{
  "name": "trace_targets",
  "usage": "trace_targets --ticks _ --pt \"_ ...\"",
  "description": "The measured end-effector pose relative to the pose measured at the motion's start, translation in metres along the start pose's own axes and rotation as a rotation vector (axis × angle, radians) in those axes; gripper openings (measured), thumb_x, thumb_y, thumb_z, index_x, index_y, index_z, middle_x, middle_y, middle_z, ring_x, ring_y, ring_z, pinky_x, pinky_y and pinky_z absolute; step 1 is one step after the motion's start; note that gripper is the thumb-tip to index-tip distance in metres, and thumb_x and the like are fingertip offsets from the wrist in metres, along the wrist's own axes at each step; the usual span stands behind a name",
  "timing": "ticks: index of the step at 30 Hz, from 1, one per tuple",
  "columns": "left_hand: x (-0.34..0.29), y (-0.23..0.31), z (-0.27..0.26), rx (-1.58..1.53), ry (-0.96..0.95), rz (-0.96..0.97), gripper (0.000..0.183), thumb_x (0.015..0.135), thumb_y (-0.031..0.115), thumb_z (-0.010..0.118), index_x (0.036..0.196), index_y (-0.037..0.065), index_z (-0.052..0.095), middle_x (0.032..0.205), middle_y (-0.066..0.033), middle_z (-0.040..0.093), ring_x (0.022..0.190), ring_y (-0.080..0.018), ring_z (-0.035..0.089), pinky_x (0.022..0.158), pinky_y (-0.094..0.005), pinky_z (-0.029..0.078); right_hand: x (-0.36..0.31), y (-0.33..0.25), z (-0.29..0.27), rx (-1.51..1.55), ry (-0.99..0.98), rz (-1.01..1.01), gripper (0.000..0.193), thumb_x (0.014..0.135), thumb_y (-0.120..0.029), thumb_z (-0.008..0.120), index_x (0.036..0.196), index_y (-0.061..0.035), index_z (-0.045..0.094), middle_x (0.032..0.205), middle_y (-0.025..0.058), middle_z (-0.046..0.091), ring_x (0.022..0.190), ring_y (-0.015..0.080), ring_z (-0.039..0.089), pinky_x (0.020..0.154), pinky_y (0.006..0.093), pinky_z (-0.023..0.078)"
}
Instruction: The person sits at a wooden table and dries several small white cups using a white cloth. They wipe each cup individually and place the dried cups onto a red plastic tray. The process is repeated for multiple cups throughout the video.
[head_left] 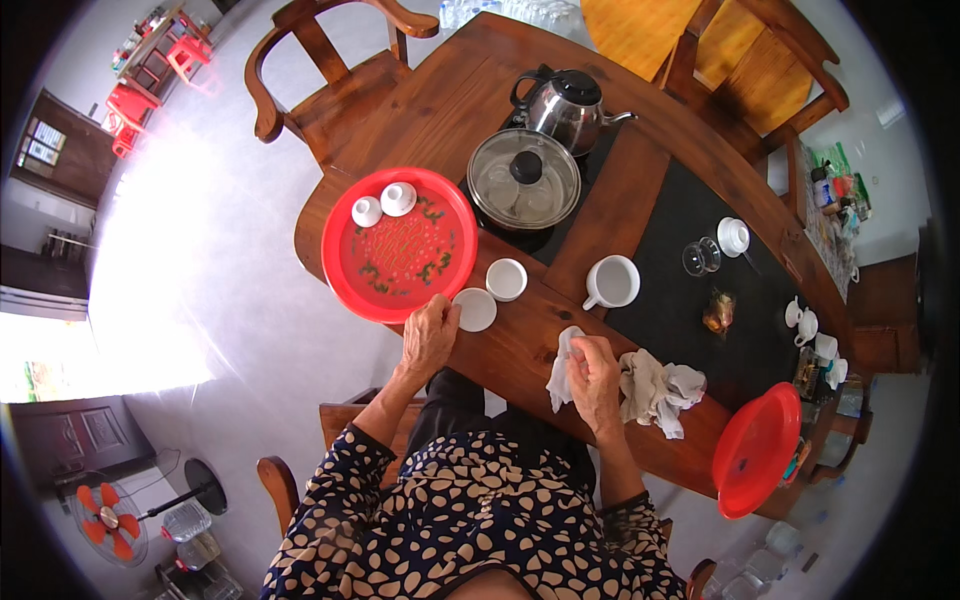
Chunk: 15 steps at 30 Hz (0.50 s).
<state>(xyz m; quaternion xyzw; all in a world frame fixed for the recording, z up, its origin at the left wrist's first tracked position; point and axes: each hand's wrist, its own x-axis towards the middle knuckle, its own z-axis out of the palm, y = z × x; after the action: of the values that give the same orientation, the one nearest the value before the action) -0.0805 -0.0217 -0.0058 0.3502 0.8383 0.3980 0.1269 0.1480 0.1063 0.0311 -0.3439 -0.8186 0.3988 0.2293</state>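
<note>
My left hand (428, 338) is closed, its thumb and fingertips at the left edge of a round white lid (476, 311) near the table's front edge. Just behind the lid stands a white cup (507, 279) with no lid on it. My right hand (596, 388) is closed on a white cloth (563, 368), which hangs from the fingers over the table edge. Beside that hand lie a crumpled beige cloth (642, 384) and a whitish cloth (684, 388). A white mug (612, 282) stands beyond my right hand, its handle toward me.
A red tray (345, 262) holds two small white cups (398, 198). Behind are a glass-lidded pot (490, 190) and a steel kettle (560, 112). Glass cups (701, 257), a white lidded cup (733, 237) and a small wrapped item (719, 312) lie rightward. A red basin (757, 450) leans at right.
</note>
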Motion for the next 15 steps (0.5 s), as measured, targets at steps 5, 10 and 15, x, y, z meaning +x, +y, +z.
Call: trace_targets --ticks 5,10,15 --pt "-0.005 0.009 -0.008 -0.048 0.072 0.011 0.020 0.086 0.015 0.062 0.078 0.000 0.052 0.062 -0.0163 0.055 0.055 -0.0292 0.054 0.054 -0.0383 0.042 0.002 -0.002 0.009 0.018 0.015 -0.068 0.029 0.079 0.000 0.066 0.106 -0.0001 0.057 0.090 0.0113 0.058 0.072 0.0207 0.059 0.062 0.0317 0.048" --pt "-0.009 0.045 -0.021 -0.189 0.013 -0.014 0.016 0.086 0.013 0.063 0.081 0.000 0.054 0.063 -0.0148 0.056 0.056 -0.0270 0.056 0.055 -0.0361 0.044 0.029 -0.029 0.014 0.421 -0.172 0.062 0.035 0.089 -0.011 0.061 0.120 0.0006 0.052 0.080 0.0068 0.060 0.061 0.0100 0.053 0.055 0.0221 0.045" --pt "-0.004 0.096 -0.003 -0.360 -0.013 0.097 0.016 0.087 0.013 0.064 0.081 0.000 0.056 0.061 -0.0112 0.055 0.053 -0.0189 0.054 0.052 -0.0313 0.043 0.060 -0.049 -0.013 0.503 -0.330 0.159 0.035 0.095 -0.016 0.050 0.126 0.0005 0.050 0.067 0.0055 0.060 0.055 0.0096 0.055 0.050 0.0239 0.042"
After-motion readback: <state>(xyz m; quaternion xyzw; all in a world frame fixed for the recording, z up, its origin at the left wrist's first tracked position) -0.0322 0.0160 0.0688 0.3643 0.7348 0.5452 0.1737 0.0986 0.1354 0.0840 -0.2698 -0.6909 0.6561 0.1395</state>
